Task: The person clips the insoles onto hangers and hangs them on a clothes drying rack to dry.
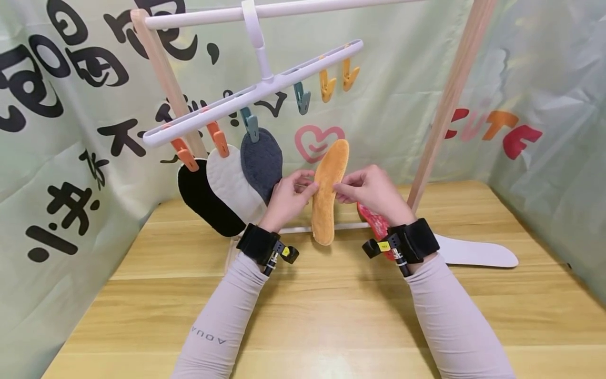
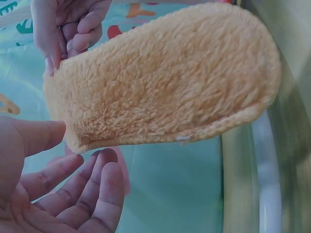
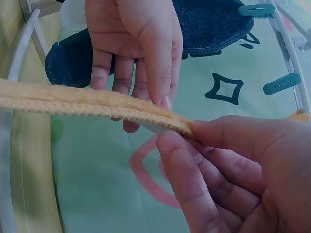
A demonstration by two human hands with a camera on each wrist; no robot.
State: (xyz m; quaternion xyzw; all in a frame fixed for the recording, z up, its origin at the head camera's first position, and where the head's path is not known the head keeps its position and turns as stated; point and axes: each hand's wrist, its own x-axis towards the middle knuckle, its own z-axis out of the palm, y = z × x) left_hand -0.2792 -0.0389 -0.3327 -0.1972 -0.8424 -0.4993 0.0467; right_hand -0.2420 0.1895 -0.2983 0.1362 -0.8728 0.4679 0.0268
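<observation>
A fuzzy orange-yellow insole (image 1: 325, 205) hangs upright between both hands, below the hanger and above the table. My left hand (image 1: 290, 196) pinches its left edge, thumb on the fluffy face and fingers behind. On the opposite edge, the right hand (image 1: 374, 190) pinches it between thumb and forefinger. The right wrist view shows the insole (image 3: 87, 104) edge-on, with its stitched rim. In the left wrist view its fleecy lower part (image 2: 180, 82) fills the middle. Just left of the left hand hangs a dark grey insole (image 1: 262, 160), held by a teal clip (image 1: 252, 125).
A white hanger (image 1: 265, 87) tilts from a rod on a wooden frame. Its orange clips hold a black insole (image 1: 208, 200) and a white insole (image 1: 234, 181). Another teal clip (image 1: 302, 98) and yellow clips (image 1: 326, 86) hang unloaded. A red insole (image 1: 376, 223) and flat white insole (image 1: 478, 251) lie right.
</observation>
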